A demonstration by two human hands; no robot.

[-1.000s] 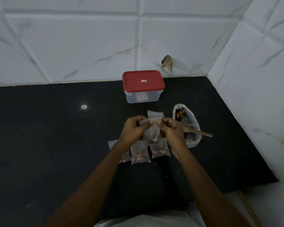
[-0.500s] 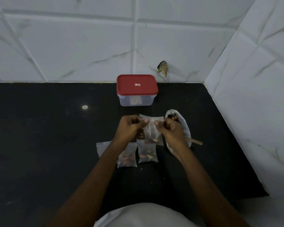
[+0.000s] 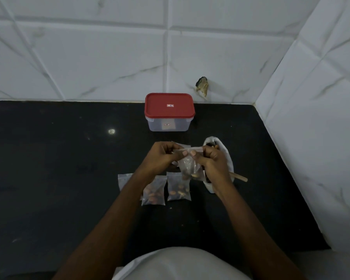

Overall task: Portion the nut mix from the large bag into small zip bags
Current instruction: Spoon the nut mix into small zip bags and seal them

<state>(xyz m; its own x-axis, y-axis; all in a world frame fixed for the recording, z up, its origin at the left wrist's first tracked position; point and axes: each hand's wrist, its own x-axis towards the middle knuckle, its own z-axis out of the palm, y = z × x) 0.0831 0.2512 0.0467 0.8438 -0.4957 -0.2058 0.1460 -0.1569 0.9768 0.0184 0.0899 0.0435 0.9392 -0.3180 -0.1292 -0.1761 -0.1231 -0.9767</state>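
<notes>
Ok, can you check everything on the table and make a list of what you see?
Surface: black countertop, glossy.
Job's things: small zip bag, nuts inside, held up; two filled bags lying flat; third bag partly behind the left arm; large bag open, wooden spoon at it.
Clutter: red-lidded container, closed.
Grippers: left hand and right hand pinch the small zip bag's top.
Cables: nothing seen.
Surroundings: white marbled tiles; broken spot in wall.

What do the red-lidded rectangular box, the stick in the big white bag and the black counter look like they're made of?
Red-lidded box: plastic, with a smooth opaque lid and translucent frosted walls.
Stick: probably wood, matte pale brown, likely a spoon handle.
Black counter: polished stone, maybe granite. It is speckled and mirrors a light spot.
</notes>
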